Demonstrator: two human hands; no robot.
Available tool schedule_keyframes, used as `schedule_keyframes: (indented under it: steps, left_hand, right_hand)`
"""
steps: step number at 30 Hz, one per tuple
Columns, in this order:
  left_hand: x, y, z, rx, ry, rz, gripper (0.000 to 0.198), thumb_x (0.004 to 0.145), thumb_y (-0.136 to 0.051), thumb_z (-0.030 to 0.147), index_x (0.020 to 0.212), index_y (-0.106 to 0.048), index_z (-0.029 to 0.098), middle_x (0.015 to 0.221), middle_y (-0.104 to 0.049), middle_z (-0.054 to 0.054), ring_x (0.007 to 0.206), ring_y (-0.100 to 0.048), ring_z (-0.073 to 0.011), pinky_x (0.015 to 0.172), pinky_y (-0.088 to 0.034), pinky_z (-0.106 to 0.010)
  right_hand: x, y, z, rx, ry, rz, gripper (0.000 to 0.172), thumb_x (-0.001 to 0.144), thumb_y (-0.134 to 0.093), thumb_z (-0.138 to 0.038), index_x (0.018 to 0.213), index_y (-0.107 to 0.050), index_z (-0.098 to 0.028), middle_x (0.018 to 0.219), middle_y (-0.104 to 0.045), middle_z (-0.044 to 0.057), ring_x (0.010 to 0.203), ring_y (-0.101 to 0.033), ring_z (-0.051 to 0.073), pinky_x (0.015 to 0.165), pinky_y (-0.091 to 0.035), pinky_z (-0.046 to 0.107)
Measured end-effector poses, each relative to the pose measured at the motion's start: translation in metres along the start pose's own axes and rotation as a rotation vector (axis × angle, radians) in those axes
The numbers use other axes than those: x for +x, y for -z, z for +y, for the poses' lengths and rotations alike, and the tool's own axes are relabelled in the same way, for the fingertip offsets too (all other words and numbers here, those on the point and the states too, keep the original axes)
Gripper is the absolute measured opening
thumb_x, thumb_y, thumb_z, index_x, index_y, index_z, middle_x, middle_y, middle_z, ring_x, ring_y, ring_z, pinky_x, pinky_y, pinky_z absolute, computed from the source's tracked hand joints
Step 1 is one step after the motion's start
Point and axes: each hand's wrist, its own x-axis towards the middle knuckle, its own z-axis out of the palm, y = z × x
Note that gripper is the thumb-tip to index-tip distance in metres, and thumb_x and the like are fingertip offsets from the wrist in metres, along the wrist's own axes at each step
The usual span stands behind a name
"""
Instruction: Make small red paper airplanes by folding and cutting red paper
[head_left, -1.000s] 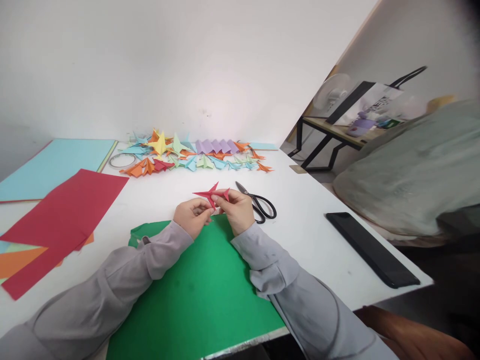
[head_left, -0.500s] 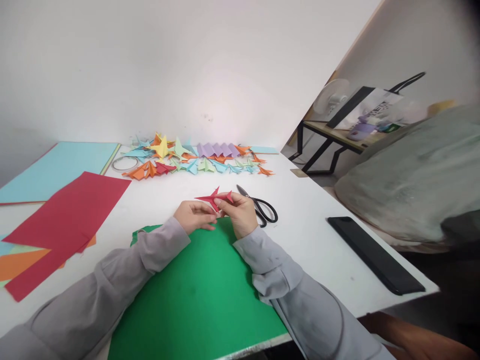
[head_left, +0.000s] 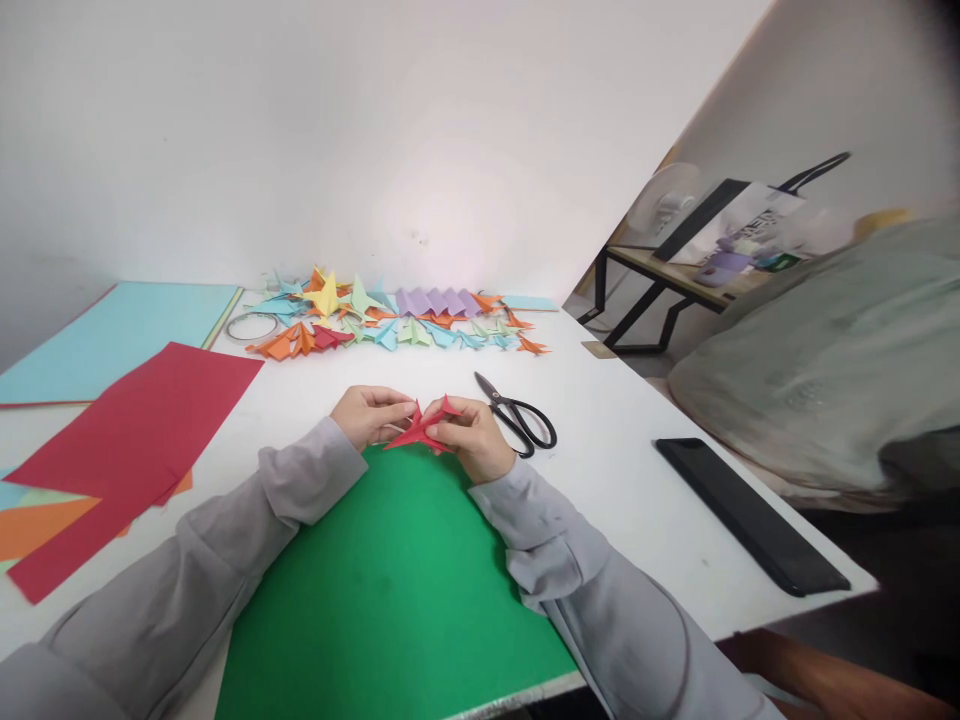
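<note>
Between my hands is a small red origami figure (head_left: pixel 412 432) with pointed, wing-like tips, held just above the far edge of a green sheet (head_left: pixel 390 580). My right hand (head_left: pixel 480 440) pinches its body between thumb and fingers. On the other side, the fingertips of my left hand (head_left: pixel 371 415) are closed at one upright point of the paper. Black-handled scissors (head_left: pixel 517 410) lie just beyond my right hand, blades pointing away to the left.
Several colourful folded paper figures (head_left: pixel 412 333) line the wall, beside a wire coil (head_left: pixel 252 326). Red paper (head_left: pixel 142 430) and light blue sheets (head_left: pixel 127 325) lie at the left. A black phone-like slab (head_left: pixel 750 515) rests near the right edge. Another person's arm (head_left: pixel 825 675) shows at lower right.
The red origami figure has turned and come slightly lower. My left hand has shifted a little left and up, its fingertips now at one of the figure's points; my right hand keeps its hold.
</note>
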Motion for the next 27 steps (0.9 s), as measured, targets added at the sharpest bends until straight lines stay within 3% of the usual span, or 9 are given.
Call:
schedule_keyframes:
  steps: [9,27]
  left_hand:
    - [-0.0027,-0.0029,0.0019,-0.005,0.028,-0.086,0.022,0.051,-0.078,0.025,0.057,-0.065,0.009,0.050,-0.063,-0.005,0.046,-0.059,-0.0125,0.047,-0.051,-0.022]
    - [-0.0039,-0.0051,-0.0006,-0.031,0.046,-0.056,0.016,0.054,-0.077,0.017,0.059,-0.064,0.008,0.050,-0.062,-0.005,0.045,-0.059,-0.0115,0.048,-0.051,-0.022]
  right_hand:
    - [0.0030,0.0017,-0.0003,0.023,-0.010,-0.016,0.006,0.050,-0.058,-0.017,0.056,-0.061,-0.016,0.042,-0.056,-0.003,0.037,-0.046,0.009,0.039,-0.033,0.020]
    - [0.0040,0.0022,0.0012,0.054,0.000,-0.021,0.006,0.050,-0.054,-0.017,0.053,-0.059,-0.015,0.042,-0.055,-0.003,0.036,-0.044,0.008,0.039,-0.034,0.021]
